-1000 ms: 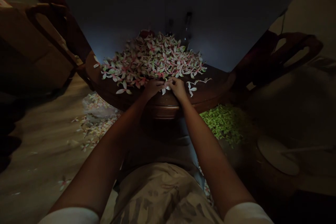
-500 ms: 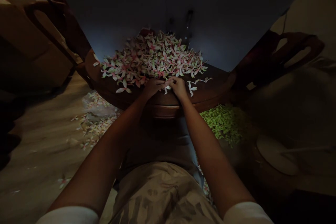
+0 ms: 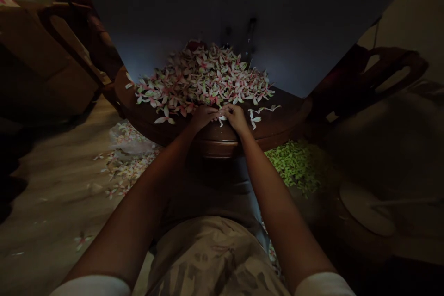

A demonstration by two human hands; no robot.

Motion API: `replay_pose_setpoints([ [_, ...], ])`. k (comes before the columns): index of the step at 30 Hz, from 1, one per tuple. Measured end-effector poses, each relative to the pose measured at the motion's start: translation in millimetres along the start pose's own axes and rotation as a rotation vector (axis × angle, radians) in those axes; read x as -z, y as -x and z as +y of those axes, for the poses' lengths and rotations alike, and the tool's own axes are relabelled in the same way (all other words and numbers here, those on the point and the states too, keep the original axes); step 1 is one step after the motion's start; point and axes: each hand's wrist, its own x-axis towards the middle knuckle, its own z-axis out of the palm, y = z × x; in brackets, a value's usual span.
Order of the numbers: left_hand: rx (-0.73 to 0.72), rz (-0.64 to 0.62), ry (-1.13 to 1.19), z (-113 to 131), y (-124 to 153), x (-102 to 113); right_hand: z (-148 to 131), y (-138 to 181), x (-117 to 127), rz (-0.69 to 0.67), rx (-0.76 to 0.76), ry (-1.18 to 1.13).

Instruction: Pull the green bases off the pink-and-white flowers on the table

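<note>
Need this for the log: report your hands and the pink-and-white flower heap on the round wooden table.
Left hand, right hand together, fingers on small white blossom. Flower heap just beyond. Loose white blossoms right of right hand.

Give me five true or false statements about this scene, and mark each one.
1. The left hand and right hand meet with a white flower between them. True.
2. The pink-and-white flowers sit on a metal tray. False: they lie heaped on a wooden table.
3. A heap of green bits lies on the floor at the person's right. True.
4. The person wears gloves. False: both hands are bare.
5. A plastic bag lies on the floor at the person's left. True.
</note>
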Motion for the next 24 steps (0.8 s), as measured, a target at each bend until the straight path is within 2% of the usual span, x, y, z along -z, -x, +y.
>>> replay_pose_setpoints([
  [7, 0.041, 0.004, 0.059, 3.0, 1.4, -0.6, -1.8, -0.1, 0.5, 0.006, -0.018, -0.008],
  [14, 0.043, 0.004, 0.081, 4.7, 2.1, -0.2, -9.0, 1.0, 0.2, -0.013, 0.061, -0.014],
  [20, 0.022, -0.018, 0.066, 2.8, 0.4, 1.8, -9.2, 0.1, -1.0, -0.019, 0.060, 0.001],
  [24, 0.041, 0.043, 0.083, 1.2, 0.7, 1.6, -9.7, 0.3, -1.0, 0.000, 0.017, -0.004],
])
